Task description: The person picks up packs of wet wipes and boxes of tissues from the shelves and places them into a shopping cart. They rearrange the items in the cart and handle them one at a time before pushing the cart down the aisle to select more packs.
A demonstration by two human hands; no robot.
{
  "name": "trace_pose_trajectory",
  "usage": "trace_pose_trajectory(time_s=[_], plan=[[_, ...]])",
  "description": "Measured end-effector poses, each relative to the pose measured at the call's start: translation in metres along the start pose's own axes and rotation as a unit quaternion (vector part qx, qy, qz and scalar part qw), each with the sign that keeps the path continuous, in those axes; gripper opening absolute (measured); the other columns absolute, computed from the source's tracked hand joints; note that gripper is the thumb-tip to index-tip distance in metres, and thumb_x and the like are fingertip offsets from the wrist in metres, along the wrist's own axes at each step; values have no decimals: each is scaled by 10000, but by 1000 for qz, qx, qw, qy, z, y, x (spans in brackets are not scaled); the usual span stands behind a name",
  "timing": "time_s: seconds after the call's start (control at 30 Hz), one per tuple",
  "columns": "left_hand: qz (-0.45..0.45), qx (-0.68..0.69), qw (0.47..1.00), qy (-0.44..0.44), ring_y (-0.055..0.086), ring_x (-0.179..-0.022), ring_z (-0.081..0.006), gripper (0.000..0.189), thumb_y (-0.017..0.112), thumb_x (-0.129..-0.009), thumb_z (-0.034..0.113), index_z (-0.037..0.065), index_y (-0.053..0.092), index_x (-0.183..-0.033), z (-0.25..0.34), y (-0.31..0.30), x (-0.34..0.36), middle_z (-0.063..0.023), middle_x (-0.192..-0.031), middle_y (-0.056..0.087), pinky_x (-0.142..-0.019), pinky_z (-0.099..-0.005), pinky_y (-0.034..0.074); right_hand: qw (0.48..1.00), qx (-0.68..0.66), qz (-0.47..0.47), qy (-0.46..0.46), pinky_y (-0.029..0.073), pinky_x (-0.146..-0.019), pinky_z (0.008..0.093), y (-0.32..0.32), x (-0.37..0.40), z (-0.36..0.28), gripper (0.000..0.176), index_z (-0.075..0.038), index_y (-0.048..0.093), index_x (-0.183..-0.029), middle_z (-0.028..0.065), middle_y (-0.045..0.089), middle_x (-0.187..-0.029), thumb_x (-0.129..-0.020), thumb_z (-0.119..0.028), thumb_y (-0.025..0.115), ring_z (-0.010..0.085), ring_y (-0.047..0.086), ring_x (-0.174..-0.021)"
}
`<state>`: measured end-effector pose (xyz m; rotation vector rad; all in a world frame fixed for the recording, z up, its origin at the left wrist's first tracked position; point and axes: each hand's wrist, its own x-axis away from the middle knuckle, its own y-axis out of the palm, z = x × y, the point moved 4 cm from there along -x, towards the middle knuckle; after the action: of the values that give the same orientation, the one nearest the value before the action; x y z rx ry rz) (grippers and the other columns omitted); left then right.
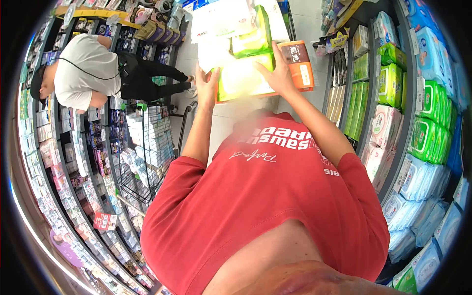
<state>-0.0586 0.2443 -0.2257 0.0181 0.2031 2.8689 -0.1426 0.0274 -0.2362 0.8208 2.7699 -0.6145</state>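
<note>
A bright, overexposed green-and-white pack (243, 76) lies in front of my chest, between my two hands. My left hand (207, 83) grips its left side, thumb against the edge. My right hand (278, 73) grips the right side, with the thumb over the top face and the fingers reaching along the far right. Just right of that hand sits an orange-and-brown pack (299, 69). Beyond the held pack is another green pack (253, 37), beside white packs (221, 19) washed out by glare. The undersides of the packs are hidden.
Shelves with green wipe packs (427, 135) and light-blue packs (418, 179) line the right. At left, a person in a white shirt (86, 69) stands by densely stocked shelves. A wire shopping cart (142, 172) holding packs stands on my left.
</note>
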Motion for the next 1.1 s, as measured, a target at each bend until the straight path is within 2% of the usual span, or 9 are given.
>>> trace_pose_trajectory(time_s=[0.03, 0.27, 0.4, 0.53, 0.57, 0.63, 0.77, 0.97, 1.1], plan=[[8, -6, 1000, 7, 507, -1177, -210, 741, 673, -858, 65, -26, 227, -1442, -1, 3, -2, -137, -1333, 463, -985, -325, 416, 1000, 13, -4, 7, 379, -1043, 374, 2, -3, -1, 820, 65, 301, -1426, 253, 449, -1344, -818, -272, 735, 316, 451, -1264], [37, -19, 999, 31, 476, -1210, -216, 793, 677, -858, 69, -35, 175, -1463, -12, 7, -4, -150, -1345, 450, -1005, -331, 397, 999, -47, 18, 12, 393, -1019, 349, 9, -15, 10, 713, -7, 407, -1404, 224, 479, -1358, -838, -325, 702, 275, 499, -1224], [39, -28, 998, 37, 514, -1157, -206, 822, 667, -865, 59, -10, 133, -1486, -7, 10, -3, -152, -1344, 447, -958, -315, 431, 996, -54, 53, 43, 465, -907, 320, 6, -24, 11, 641, -16, 484, -1353, 196, 618, -1191, -837, -321, 710, 237, 612, -1046], [29, -42, 999, -12, 570, -1032, -186, 760, 672, -865, 61, 17, 227, -1480, -3, 12, -3, -144, -1337, 443, -872, -278, 468, 993, -25, 57, 97, 498, -811, 295, 10, -39, 22, 599, -7, 542, -1305, 157, 692, -1051, -817, -292, 741, 176, 654, -883], [35, -73, 996, -38, 582, -993, -178, 724, 679, -862, 69, 21, 285, -1467, -5, 11, -3, -136, -1327, 447, -850, -268, 474, 993, -25, 57, 97, 498, -811, 295, 10, -39, 21, 599, -7, 542, -1305, 157, 692, -1051, -817, -292, 741, 176, 654, -883], [43, -100, 994, -15, 577, -998, -174, 685, 691, -856, 86, 17, 340, -1441, -7, 9, -5, -129, -1312, 455, -850, -268, 473, 977, -131, 51, 161, 431, -978, 349, 11, -38, 24, 612, 19, 566, -1265, 237, 613, -1205, -786, -325, 730, 303, 575, -1158], [50, -143, 988, 33, 538, -1078, -182, 652, 724, -838, 162, 42, 425, -1405, -18, 0, -12, -125, -1295, 462, -903, -297, 453, 966, -163, 83, 181, 435, -971, 331, 9, -36, 25, 560, 27, 598, -1222, 242, 615, -1201, -781, -287, 740, 288, 587, -1144], [62, -193, 979, 36, 461, -1189, -216, 676, 735, -827, 258, 99, 432, -1410, -26, -6, -13, -150, -1332, 437, -1002, -349, 388, 962, -170, 132, 165, 438, -968, 333, 6, -34, 32, 474, 28, 627, -1182, 218, 622, -1188, -792, -219, 733, 278, 589, -1122], [62, -188, 980, 35, 467, -1185, -220, 676, 731, -830, 266, 93, 429, -1409, -26, -5, -14, -157, -1337, 428, -987, -349, 402, 970, -148, 132, 142, 436, -965, 344, 5, -32, 29, 457, 0, 635, -1188, 208, 615, -1174, -818, -255, 720, 292, 585, -1108]])
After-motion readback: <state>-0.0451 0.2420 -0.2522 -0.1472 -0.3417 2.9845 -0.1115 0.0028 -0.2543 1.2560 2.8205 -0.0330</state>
